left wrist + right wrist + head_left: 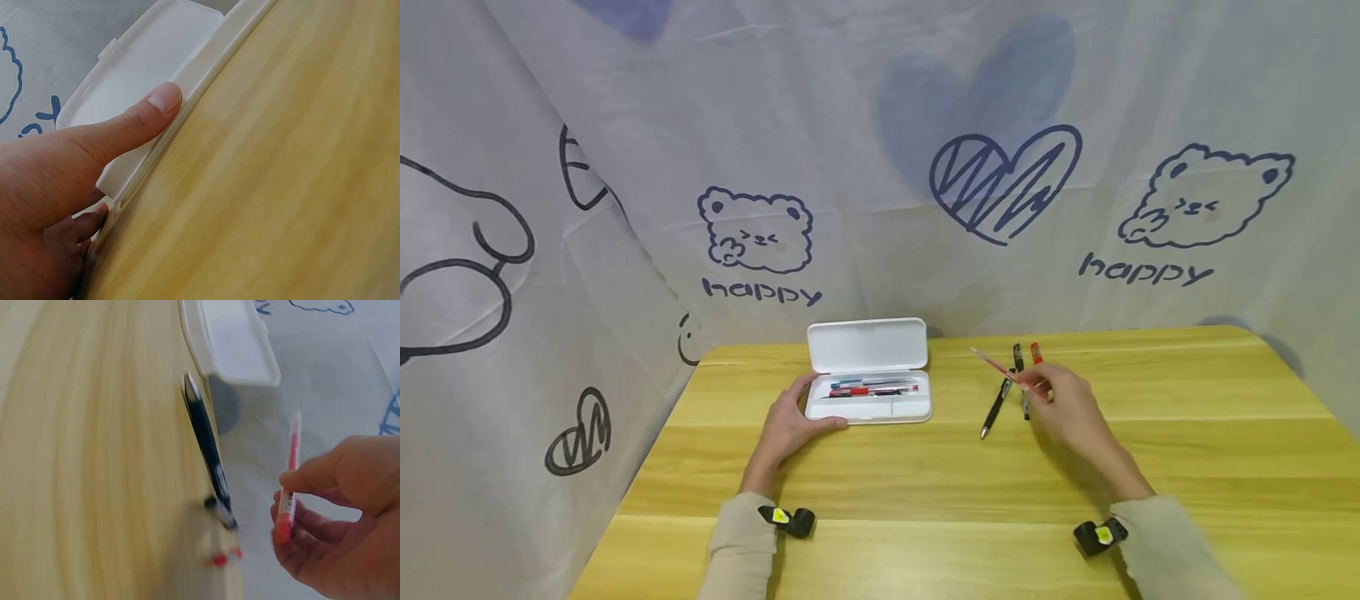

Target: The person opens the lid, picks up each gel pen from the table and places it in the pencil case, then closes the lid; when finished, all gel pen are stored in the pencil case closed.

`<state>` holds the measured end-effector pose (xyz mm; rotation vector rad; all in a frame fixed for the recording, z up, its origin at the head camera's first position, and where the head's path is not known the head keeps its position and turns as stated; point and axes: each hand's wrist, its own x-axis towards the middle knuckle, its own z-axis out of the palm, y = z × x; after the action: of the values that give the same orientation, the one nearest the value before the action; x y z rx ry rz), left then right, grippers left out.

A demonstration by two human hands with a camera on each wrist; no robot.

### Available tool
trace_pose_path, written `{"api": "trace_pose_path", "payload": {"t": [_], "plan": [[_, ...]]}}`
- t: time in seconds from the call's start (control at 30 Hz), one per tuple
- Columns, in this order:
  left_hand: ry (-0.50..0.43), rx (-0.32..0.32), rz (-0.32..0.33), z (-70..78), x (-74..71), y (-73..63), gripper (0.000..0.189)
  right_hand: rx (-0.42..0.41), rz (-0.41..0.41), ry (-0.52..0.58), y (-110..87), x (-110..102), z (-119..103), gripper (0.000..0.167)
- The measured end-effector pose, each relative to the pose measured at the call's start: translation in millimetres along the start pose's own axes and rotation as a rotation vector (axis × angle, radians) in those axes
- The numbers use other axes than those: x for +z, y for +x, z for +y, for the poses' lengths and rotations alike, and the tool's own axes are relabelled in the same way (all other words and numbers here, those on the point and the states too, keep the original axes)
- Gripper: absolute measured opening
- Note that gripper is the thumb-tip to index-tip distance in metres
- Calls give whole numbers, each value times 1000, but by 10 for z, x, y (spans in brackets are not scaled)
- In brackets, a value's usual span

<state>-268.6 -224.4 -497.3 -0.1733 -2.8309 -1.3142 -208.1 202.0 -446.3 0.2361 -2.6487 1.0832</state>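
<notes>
A white pencil case point(857, 409) stands with its lid point(867, 345) raised, and several pens point(872, 390) with red, blue and dark parts lie in its back compartment. My left hand point(792, 423) grips the left end of the case, thumb along the front wall and fingers around the side. Above the table, to the right, my right hand point(1066, 406) pinches a red pen point(294, 447) between thumb and fingers. Its clear tip points up toward the case; its red end point(284, 529) shows below the thumb.
Beneath and beside the right hand, a black pen point(997, 408) lies slanted on the wooden table point(925, 500). Another dark pen point(1018, 357) and a red-capped pen point(1036, 352) lie by it, partly hidden. A printed cloth point(865, 250) hangs behind the table.
</notes>
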Motion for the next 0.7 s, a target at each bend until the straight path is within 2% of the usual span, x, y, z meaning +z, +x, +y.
{"api": "trace_pose_path", "payload": {"t": [0.33, 0.53, 0.7], "plan": [[-24, 4, 3, -7, 11, -25, 104, -68, 51, 95, 335, 583, -320, 14], [-15, 11, 8, 0, 11, -23, 104, -52, 57, 204, 544, 857, -490, 14], [-14, 13, 9, 13, 23, -12, 103, -53, 31, 236, 658, 1074, -607, 11]]}}
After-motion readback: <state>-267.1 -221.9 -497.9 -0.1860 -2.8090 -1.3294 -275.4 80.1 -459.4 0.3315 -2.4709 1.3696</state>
